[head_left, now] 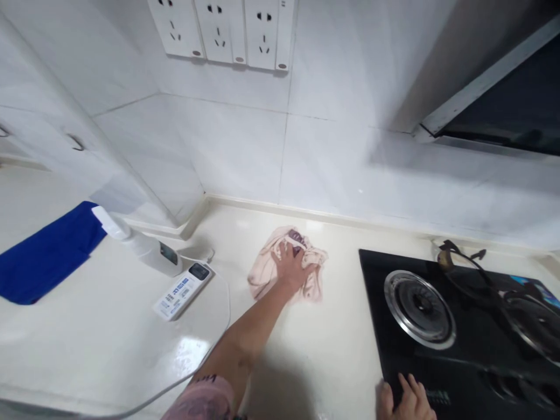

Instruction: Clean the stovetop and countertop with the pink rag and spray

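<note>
A crumpled pale pink cloth (266,265) with a dark printed patch lies on the cream countertop (324,356), a little way out from the wall. My left hand (292,269) presses down on it with fingers spread, and part of the cloth is hidden under the palm. At the bottom right, my right hand (409,399) rests at the near left edge of the black gas stove (437,367). Its fingers are slightly apart and I see nothing held in them; the rest of that hand is cut off by the frame.
Left of the cloth are a white spray-shaped bottle (144,248) and a white box-shaped device (184,290) with a small screen. A white cable (229,303) runs beneath my left arm. Farther left lies a blue cloth (48,254). Wall sockets (221,29) and a range hood (494,87) are above.
</note>
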The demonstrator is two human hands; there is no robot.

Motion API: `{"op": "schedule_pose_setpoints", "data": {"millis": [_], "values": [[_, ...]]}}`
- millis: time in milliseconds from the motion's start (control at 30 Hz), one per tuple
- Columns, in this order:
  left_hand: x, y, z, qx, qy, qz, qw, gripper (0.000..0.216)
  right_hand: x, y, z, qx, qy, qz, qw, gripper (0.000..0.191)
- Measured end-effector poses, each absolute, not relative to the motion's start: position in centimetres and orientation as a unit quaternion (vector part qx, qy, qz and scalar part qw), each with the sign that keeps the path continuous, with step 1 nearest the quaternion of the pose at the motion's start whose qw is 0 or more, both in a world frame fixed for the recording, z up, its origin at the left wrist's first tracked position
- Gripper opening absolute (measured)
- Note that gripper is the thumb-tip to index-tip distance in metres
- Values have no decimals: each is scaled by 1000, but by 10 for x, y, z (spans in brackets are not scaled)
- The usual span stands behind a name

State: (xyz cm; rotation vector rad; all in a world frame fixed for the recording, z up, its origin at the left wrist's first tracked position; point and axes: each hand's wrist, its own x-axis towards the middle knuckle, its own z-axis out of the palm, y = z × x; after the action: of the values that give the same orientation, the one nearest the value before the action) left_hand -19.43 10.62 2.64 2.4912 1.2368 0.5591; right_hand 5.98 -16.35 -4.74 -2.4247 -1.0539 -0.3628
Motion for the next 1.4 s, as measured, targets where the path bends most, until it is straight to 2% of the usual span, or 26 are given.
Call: {"op": "schedule_pose_setpoints", "data": {"millis": [233, 433, 567, 667, 733, 833, 933, 1100, 1233, 1400], "values": [[-123, 36, 25, 919, 291, 195, 179, 49, 63, -168, -46, -882, -387, -118, 242, 63], [-185, -48, -11, 955, 138, 175, 196, 63, 67, -176, -47, -884, -390, -84, 244, 63], [-270, -32, -22, 936, 248, 162, 191, 64, 67, -177, -46, -883, -397, -84, 236, 65], [-326, 13, -9, 901, 387, 147, 129, 70, 67, -177, -47, -884, -402, -76, 225, 67], [-344, 46, 4, 863, 478, 134, 96, 66, 68, -176, -47, -887, -400, -70, 220, 66], [-329, 85, 16, 811, 567, 116, 89, 61, 68, -175, -44, -890, -392, -67, 225, 62], [-275, 94, 11, 778, 598, 129, 144, 65, 67, -174, -41, -890, -385, -61, 235, 57], [-213, 21, -10, 883, 389, 129, 230, 72, 65, -175, -35, -898, -376, -45, 226, 57], [-245, -51, -16, 939, 195, 135, 247, 74, 66, -176, -33, -900, -375, -50, 216, 58], [-360, -71, -12, 935, 247, 96, 235, 75, 63, -174, -29, -897, -373, -60, 228, 61]]}}
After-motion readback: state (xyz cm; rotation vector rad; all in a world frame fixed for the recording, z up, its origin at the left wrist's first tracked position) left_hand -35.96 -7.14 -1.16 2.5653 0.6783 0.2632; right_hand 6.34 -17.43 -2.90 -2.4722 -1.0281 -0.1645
